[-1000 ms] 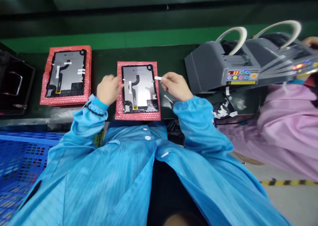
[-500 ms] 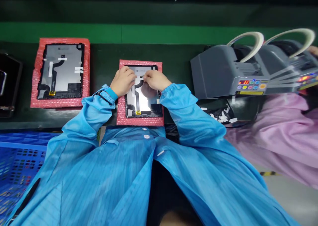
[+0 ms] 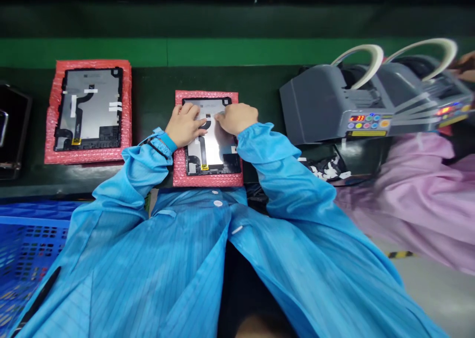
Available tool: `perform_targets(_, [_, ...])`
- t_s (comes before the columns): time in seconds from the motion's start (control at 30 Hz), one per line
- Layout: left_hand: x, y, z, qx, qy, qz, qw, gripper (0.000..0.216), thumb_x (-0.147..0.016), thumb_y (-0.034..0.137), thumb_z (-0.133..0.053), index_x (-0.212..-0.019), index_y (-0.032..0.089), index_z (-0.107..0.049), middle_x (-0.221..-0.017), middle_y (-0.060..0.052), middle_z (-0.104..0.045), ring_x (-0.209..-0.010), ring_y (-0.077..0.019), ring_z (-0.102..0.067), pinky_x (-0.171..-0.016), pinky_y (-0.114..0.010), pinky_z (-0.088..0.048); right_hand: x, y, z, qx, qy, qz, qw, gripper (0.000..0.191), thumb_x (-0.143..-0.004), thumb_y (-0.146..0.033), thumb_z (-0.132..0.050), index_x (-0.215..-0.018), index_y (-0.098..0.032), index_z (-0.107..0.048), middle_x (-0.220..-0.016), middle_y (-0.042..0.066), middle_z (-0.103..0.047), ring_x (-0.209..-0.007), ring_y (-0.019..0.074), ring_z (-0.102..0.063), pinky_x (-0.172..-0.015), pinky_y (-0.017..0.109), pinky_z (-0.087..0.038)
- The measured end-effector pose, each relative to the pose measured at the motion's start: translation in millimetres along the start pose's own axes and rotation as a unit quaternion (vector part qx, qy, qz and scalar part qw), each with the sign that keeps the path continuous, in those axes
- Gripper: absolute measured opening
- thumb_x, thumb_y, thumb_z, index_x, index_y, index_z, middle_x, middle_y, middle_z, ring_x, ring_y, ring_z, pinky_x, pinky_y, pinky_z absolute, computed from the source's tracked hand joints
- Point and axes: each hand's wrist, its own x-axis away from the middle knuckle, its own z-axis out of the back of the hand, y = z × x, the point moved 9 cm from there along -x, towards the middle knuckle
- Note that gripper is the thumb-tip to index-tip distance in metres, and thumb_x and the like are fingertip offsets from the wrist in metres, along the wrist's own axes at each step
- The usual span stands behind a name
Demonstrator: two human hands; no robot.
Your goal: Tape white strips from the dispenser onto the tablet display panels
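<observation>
A grey and black tablet panel [image 3: 213,150] lies face down on a pink bubble-wrap sheet [image 3: 208,179] on the dark green bench in front of me. My left hand [image 3: 185,125] rests on the panel's upper left, fingers stretched flat beside the black flex cable. My right hand [image 3: 237,118] is curled over the panel's upper right. Its fingertips press down on a white tape strip at the cable's top, mostly hidden under them. The two hands almost touch.
A second panel [image 3: 89,108] with tape strips on it lies on pink wrap at the left. Two grey tape dispensers [image 3: 315,105] stand at the right, with white tape scraps [image 3: 326,169] below them. A co-worker's pink sleeve [image 3: 415,179] is at right, a blue crate [image 3: 22,249] lower left.
My right hand carried the white tape strip from the panel's right edge to its top and now presses it down. My left hand moved from the left edge onto the panel.
</observation>
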Motion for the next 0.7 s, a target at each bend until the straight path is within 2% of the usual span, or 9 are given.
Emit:
perform_targets(0.1, [-2, 1, 3, -0.003, -0.008, 0.000, 1.000, 0.049, -0.095, 0.060, -0.044, -0.117, 0.027, -0.072, -0.124, -0.013, -0.058, -0.122, -0.0344, -0.043, -0.101, -0.053, -0.031, 23, 54, 12, -0.092, 0.100, -0.041, 0.990, 0.033, -0.088, -0.045, -0.056, -0.076, -0.015, -0.063, -0.081, 0.011, -0.065, -0.090, 0.0254, -0.063, -0.082, 0.038, -0.047])
perform_targets(0.17, [-5, 4, 4, -0.002, -0.011, 0.000, 1.000, 0.048, -0.094, 0.058, -0.046, -0.121, 0.026, -0.069, -0.124, -0.014, -0.057, -0.122, -0.0351, -0.044, -0.101, -0.053, -0.032, 51, 104, 16, -0.203, 0.197, -0.065, 0.957, 0.043, -0.090, -0.055, -0.049, -0.067, -0.019, -0.055, -0.065, 0.005, -0.056, -0.074, 0.0190, -0.059, -0.073, 0.033, -0.047])
perform_targets(0.2, [-6, 5, 5, -0.003, -0.013, -0.001, 1.000, 0.049, -0.094, 0.058, -0.047, -0.124, 0.026, -0.067, -0.125, -0.014, -0.057, -0.122, -0.0353, -0.044, -0.101, -0.053, -0.032, 68, 131, 15, -0.264, 0.242, -0.082, 0.930, 0.048, -0.090, -0.060, -0.045, -0.064, -0.020, -0.050, -0.059, 0.002, -0.050, -0.065, 0.0161, -0.055, -0.066, 0.031, -0.045])
perform_targets(0.27, [-10, 9, 4, -0.008, -0.018, -0.003, 1.000, 0.051, -0.093, 0.059, -0.047, -0.129, 0.025, -0.064, -0.125, -0.014, -0.057, -0.120, -0.0359, -0.046, -0.101, -0.053, -0.033, 102, 185, 7, -0.382, 0.324, -0.139, 0.854, 0.054, -0.089, -0.068, -0.038, -0.063, -0.022, -0.044, -0.051, -0.003, -0.039, -0.050, 0.0115, -0.043, -0.053, 0.026, -0.039])
perform_targets(0.37, [-15, 11, 1, -0.021, -0.026, -0.010, 0.999, 0.053, -0.094, 0.061, -0.044, -0.126, 0.025, -0.066, -0.123, -0.014, -0.057, -0.119, -0.0378, -0.047, -0.100, -0.056, -0.033, 132, 243, -9, -0.498, 0.393, -0.222, 0.741, 0.053, -0.087, -0.070, -0.040, -0.066, -0.022, -0.042, -0.049, -0.006, -0.037, -0.041, 0.0075, -0.034, -0.042, 0.021, -0.028])
perform_targets(0.4, [-16, 11, 1, -0.022, -0.025, -0.011, 0.999, 0.052, -0.094, 0.061, -0.043, -0.124, 0.025, -0.067, -0.123, -0.014, -0.057, -0.119, -0.0385, -0.047, -0.099, -0.057, -0.033, 133, 253, -11, -0.521, 0.397, -0.233, 0.718, 0.050, -0.087, -0.068, -0.043, -0.068, -0.022, -0.043, -0.050, -0.006, -0.040, -0.041, 0.0067, -0.035, -0.041, 0.020, -0.026])
perform_targets(0.47, [-19, 8, 2, -0.018, -0.019, -0.007, 1.000, 0.050, -0.094, 0.060, -0.044, -0.121, 0.026, -0.069, -0.124, -0.014, -0.056, -0.120, -0.0391, -0.045, -0.100, -0.058, -0.033, 125, 265, -10, -0.553, 0.396, -0.234, 0.695, 0.044, -0.087, -0.061, -0.050, -0.071, -0.021, -0.044, -0.053, -0.006, -0.045, -0.041, 0.0052, -0.038, -0.040, 0.018, -0.025])
perform_targets(0.6, [-18, 3, 9, 0.012, -0.004, 0.017, 1.000, 0.046, -0.092, 0.059, -0.046, -0.116, 0.028, -0.070, -0.126, -0.012, -0.055, -0.120, -0.0384, -0.044, -0.101, -0.059, -0.033, 118, 271, -2, -0.568, 0.425, -0.219, 0.670, 0.030, -0.088, -0.040, -0.057, -0.070, -0.020, -0.042, -0.051, -0.009, -0.043, -0.040, 0.0031, -0.037, -0.041, 0.015, -0.028])
perform_targets(0.7, [-17, 5, 20, 0.041, 0.012, 0.028, 0.999, 0.048, -0.092, 0.059, -0.044, -0.117, 0.027, -0.069, -0.125, -0.010, -0.054, -0.121, -0.0392, -0.042, -0.101, -0.063, -0.032, 130, 271, -4, -0.562, 0.457, -0.206, 0.658, 0.026, -0.088, -0.035, -0.057, -0.071, -0.019, -0.044, -0.053, -0.009, -0.046, -0.041, 0.0026, -0.040, -0.042, 0.014, -0.032])
